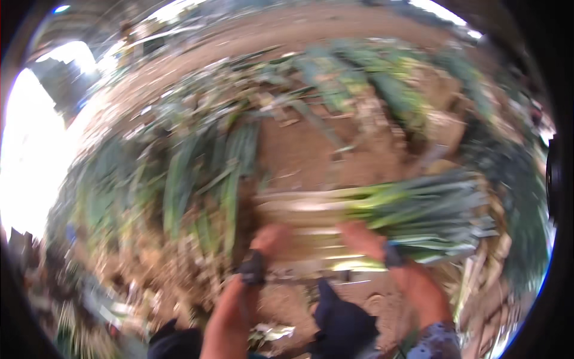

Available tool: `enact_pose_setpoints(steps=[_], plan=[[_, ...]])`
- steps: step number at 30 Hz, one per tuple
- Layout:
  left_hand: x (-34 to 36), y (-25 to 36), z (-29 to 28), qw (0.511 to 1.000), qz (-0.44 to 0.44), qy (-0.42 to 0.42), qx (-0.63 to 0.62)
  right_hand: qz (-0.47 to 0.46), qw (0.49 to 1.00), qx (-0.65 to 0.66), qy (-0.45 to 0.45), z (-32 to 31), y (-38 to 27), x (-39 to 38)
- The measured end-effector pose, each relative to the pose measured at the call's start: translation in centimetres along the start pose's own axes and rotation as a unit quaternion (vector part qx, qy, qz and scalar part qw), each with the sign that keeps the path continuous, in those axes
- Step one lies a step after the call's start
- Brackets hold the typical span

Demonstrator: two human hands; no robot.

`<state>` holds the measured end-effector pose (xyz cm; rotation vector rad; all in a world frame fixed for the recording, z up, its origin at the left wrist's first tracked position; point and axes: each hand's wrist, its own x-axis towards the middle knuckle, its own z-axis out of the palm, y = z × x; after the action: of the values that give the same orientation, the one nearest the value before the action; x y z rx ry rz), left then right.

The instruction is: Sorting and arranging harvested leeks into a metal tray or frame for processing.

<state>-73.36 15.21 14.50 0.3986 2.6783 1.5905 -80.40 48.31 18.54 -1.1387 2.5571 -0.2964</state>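
Note:
In front of me lies a row of trimmed leeks (308,206), side by side. Their pale shanks point left and their green leaves (424,206) spread to the right. At the shank ends is my left hand (274,239), touching the leeks from the near left side. My right hand (362,238) lies over the leeks where white turns to green. Both hands are smeared by motion, so I cannot make out whether the fingers grip the leeks or only rest on them. A dark band circles each wrist.
Untrimmed leeks with soil-covered roots (161,257) are heaped at the left. More leeks and leaves (382,78) lie beyond, on brown ground (305,149). Dark green leaves (508,197) pile up at the right. My dark shoe (344,326) shows at the bottom.

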Motion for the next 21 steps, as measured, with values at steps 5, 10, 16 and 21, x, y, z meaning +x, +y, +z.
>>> enact_pose_setpoints(steps=[5, 10, 16, 21], plan=[[4.9, 0.6, -3.5, 0.831, -0.159, -0.311, 0.433, -0.032, 0.987, -0.039, 0.153, -0.7, -1.3, -1.0], [6.2, 4.8, -4.8, 0.798, -0.177, -0.355, 0.454, -0.015, 0.991, -0.030, 0.133, -1.7, -1.7, -1.1], [7.3, 3.1, -6.0, 0.798, -0.154, -0.417, 0.407, -0.016, 0.997, 0.033, 0.073, -2.1, -0.6, -0.4], [8.3, 2.3, -7.2, 0.814, -0.171, -0.421, 0.361, 0.003, 0.998, 0.032, 0.054, -3.4, -0.7, -0.2]])
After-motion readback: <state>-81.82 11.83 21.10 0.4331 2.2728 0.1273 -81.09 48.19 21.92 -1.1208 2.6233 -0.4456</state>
